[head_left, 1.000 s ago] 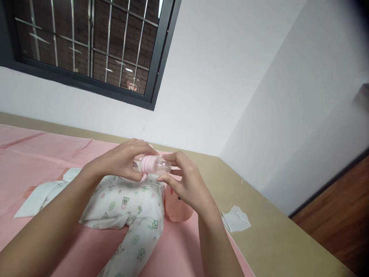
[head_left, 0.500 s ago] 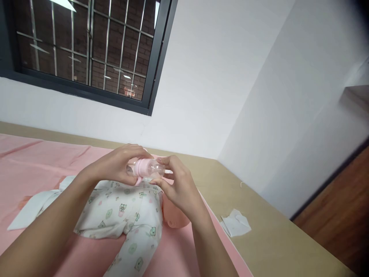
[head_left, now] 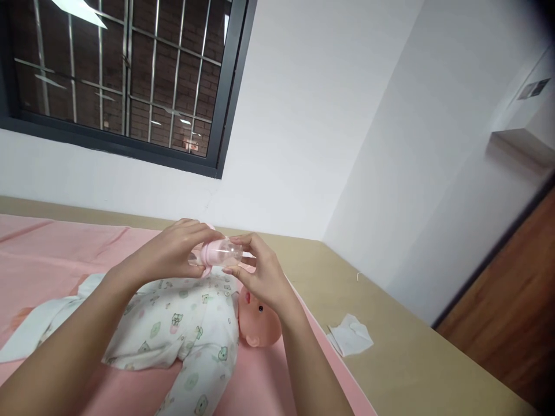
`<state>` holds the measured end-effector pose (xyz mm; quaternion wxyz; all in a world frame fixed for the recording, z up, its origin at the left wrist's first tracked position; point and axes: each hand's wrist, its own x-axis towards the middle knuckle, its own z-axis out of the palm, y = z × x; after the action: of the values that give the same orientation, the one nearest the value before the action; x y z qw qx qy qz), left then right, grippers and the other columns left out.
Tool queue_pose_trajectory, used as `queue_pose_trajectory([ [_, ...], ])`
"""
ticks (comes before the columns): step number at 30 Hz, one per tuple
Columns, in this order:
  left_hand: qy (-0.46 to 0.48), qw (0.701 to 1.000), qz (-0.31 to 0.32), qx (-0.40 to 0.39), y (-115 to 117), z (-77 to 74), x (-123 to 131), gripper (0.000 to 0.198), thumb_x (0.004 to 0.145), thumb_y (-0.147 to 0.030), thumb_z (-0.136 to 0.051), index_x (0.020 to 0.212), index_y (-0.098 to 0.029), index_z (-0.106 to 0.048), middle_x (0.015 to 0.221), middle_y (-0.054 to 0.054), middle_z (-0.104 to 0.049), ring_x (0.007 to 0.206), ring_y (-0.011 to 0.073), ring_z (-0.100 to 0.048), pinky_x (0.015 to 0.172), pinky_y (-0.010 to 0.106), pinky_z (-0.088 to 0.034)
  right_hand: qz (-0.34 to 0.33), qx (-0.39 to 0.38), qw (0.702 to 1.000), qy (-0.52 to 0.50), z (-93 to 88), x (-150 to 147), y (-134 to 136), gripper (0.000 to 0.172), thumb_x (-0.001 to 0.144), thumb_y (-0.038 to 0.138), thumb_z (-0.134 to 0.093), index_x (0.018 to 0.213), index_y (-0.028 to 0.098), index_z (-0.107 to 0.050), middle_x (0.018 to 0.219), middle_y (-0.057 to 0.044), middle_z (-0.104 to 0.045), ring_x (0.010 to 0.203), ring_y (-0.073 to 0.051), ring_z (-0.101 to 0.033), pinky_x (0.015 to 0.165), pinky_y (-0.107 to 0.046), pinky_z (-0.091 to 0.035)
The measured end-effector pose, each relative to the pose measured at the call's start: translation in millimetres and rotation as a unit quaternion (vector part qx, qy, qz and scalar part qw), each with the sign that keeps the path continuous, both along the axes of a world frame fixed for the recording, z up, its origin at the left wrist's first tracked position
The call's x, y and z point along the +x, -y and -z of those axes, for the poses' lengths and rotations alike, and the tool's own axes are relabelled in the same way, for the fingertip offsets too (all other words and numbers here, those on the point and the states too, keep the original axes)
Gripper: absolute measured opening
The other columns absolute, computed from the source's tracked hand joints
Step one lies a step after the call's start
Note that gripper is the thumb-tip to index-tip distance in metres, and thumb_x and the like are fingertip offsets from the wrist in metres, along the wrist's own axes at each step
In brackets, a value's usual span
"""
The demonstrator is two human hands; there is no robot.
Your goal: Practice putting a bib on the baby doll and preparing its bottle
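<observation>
A small baby bottle [head_left: 219, 253] with a pink collar and a clear cap lies sideways in the air between both hands. My left hand [head_left: 171, 254] wraps round its body and pink collar. My right hand [head_left: 259, 274] pinches the clear cap end with thumb and fingertips. Directly below lies a baby doll [head_left: 191, 329] in a white printed sleepsuit, on its back on a pink sheet [head_left: 56, 254]. Its bare head [head_left: 260, 323] shows just under my right wrist.
The sheet covers a tan table [head_left: 403, 352] set into a corner of white walls. A crumpled white tissue [head_left: 349, 335] lies on the bare tan part at the right. A barred dark window [head_left: 117, 81] is above left. Wooden floor shows far right.
The view has tilted and shifted, so the doll's face now shows below my right hand. Both hands have stayed on the bottle, drifting slightly left in the picture.
</observation>
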<state>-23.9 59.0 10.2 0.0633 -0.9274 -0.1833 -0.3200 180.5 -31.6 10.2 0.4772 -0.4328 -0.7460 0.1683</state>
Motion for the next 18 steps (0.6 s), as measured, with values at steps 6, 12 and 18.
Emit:
queue_pose_trajectory([
  [6,0.022,1.0,-0.01,0.019,-0.1,5.2,6.5,0.048,0.082,-0.03,-0.06,0.129,-0.026,-0.049,0.12,0.004,-0.063,0.109,0.0248,-0.058,0.092,0.036,-0.039,-0.004,0.023,1.0,-0.021,-2.8,2.3,0.9,0.035,0.078,0.025,-0.068,0.111,0.026,-0.055,0.122,-0.004,-0.057,0.11,-0.015,-0.059,0.091,-0.032,-0.054],
  [12,0.015,0.999,-0.011,-0.044,0.5,6.1,8.0,0.066,0.085,-0.041,-0.063,0.143,-0.03,-0.033,0.129,0.005,-0.06,0.109,0.0245,-0.06,0.093,0.036,-0.042,0.001,0.039,0.998,-0.044,-2.3,1.7,1.1,0.039,0.075,0.028,-0.072,0.112,0.027,-0.057,0.121,-0.003,-0.058,0.11,-0.015,-0.058,0.089,-0.029,-0.054],
  [18,0.035,0.997,-0.02,-0.064,1.7,10.4,15.5,0.073,0.089,-0.049,-0.058,0.149,-0.031,-0.021,0.137,0.008,-0.052,0.116,0.0266,-0.055,0.092,0.037,-0.044,0.04,0.061,0.995,-0.067,-0.5,1.8,-3.1,0.041,0.076,0.024,-0.068,0.114,0.026,-0.056,0.121,-0.004,-0.06,0.107,-0.015,-0.061,0.092,-0.03,-0.052],
])
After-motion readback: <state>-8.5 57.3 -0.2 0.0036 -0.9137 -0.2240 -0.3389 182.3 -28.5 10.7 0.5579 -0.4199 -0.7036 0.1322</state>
